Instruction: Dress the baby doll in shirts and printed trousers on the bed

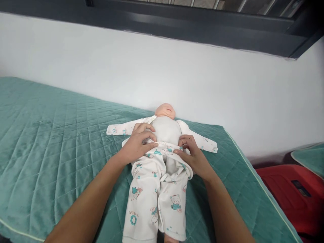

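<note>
A baby doll (165, 130) lies on its back, its head toward the wall and its pale grey torso bare. White printed trousers (144, 189) cover its legs, with the crotch gaping open. A white printed top (129, 127) is on its arms and spread open at both sides. My left hand (141, 140) pinches the trousers' waistband at the doll's waist, fingers curled. On the other side, my right hand (189, 152) grips the same waistband between thumb and fingers. One doll foot (170, 239) shows below a trouser leg.
Beneath the doll is a green quilted cover (63, 141) with a pale piped edge. A white wall (141, 71) rises behind it, below a dark window frame (177, 25). At the right, a red plastic object (286, 192) stands beyond the cover's edge.
</note>
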Available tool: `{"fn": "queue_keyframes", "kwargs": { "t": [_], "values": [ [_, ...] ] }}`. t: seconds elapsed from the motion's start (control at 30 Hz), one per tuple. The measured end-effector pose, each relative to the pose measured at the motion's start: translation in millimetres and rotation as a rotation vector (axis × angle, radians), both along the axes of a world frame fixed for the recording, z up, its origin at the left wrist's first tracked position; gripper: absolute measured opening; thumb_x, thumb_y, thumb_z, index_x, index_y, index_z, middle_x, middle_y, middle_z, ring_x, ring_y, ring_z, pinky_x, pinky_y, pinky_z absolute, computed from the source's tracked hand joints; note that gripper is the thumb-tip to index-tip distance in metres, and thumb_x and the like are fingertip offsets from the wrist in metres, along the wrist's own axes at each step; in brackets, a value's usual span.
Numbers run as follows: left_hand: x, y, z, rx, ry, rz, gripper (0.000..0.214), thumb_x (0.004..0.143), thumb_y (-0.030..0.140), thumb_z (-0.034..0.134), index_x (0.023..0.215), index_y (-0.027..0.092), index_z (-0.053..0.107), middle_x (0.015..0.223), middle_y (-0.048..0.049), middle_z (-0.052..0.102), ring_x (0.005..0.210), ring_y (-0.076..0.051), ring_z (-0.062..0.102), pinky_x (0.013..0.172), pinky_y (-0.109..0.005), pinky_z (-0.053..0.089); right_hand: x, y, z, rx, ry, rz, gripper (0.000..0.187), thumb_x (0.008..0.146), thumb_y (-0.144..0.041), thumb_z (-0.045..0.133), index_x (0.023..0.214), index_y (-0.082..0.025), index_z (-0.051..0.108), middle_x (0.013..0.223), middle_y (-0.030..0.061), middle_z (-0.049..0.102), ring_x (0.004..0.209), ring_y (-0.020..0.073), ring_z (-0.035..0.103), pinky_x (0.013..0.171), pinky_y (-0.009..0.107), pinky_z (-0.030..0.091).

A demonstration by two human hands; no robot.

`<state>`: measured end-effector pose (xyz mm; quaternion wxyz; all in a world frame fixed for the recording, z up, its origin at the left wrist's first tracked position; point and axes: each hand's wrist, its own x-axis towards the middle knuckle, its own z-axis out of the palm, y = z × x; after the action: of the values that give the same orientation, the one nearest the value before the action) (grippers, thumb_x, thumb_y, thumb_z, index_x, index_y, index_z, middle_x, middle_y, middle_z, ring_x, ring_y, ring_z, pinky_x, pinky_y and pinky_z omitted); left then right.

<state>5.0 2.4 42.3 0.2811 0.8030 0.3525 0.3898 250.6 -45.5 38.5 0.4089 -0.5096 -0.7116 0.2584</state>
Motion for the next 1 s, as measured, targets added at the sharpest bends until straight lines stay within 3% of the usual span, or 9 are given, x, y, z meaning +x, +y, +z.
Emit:
{"fn": "queue_keyframes", "kwargs": {
  "t": [0.13,0.33,0.53,0.7,0.87,1.0],
  "values": [
    [3,1,-2.3,-0.076,-0.128,-0.032,0.013,0.084,0.032,0.063,0.080,0.020,0.062,0.111,-0.0063,0.058,0.109,-0.022,0.050,0.098,-0.035,0.038,-1,7,0.4,0.004,0.021,0.004,0.020,0.094,-0.036,0.050,0.078,-0.023,0.054,0.098,0.0032,0.048,0.090,0.0181,0.048,0.079,0.034,0.039],
    [3,8,-1.2,-0.267,-0.224,-0.084,0.016,0.082,0.033,0.063,0.077,0.018,0.059,0.106,-0.0058,0.061,0.101,-0.021,0.055,0.089,-0.031,0.041,3,5,7.0,-0.026,-0.082,0.077,0.016,0.083,-0.034,0.067,0.085,-0.025,0.054,0.107,0.0031,0.047,0.094,0.0187,0.047,0.078,0.032,0.041],
    [-7,8,8.1,-0.235,-0.055,-0.194,0.010,0.083,0.029,0.061,0.087,0.020,0.065,0.113,-0.0057,0.058,0.106,-0.020,0.054,0.097,-0.033,0.039,3,2,12.3,-0.052,-0.169,0.106,0.021,0.082,-0.036,0.067,0.086,-0.025,0.049,0.109,0.0040,0.045,0.090,0.0181,0.046,0.077,0.033,0.044],
    [-12,7,12.1,-0.239,0.057,-0.254,0.017,0.082,0.030,0.063,0.096,0.023,0.065,0.116,-0.0045,0.052,0.111,-0.020,0.051,0.102,-0.034,0.038,3,2,9.7,-0.063,-0.178,0.109,0.021,0.084,-0.036,0.066,0.084,-0.025,0.049,0.109,0.0039,0.044,0.100,0.0203,0.048,0.082,0.034,0.045],
    [-6,11,7.0,-0.239,-0.021,-0.164,0.013,0.085,0.032,0.058,0.085,0.020,0.064,0.108,-0.0045,0.054,0.101,-0.018,0.053,0.096,-0.032,0.040,-2,1,1.6,0.130,-0.181,-0.010,0.019,0.084,-0.034,0.068,0.081,-0.023,0.054,0.129,0.0063,0.039,0.122,0.0248,0.040,0.105,0.041,0.035],
    [-5,11,7.7,-0.240,-0.030,-0.172,0.014,0.085,0.028,0.053,0.082,0.020,0.064,0.107,-0.0046,0.057,0.099,-0.018,0.054,0.093,-0.032,0.040,-8,-1,1.3,0.187,-0.174,-0.006,0.015,0.088,-0.029,0.062,0.079,-0.023,0.052,0.129,0.0060,0.048,0.121,0.0240,0.045,0.102,0.040,0.037]
  ]
}}
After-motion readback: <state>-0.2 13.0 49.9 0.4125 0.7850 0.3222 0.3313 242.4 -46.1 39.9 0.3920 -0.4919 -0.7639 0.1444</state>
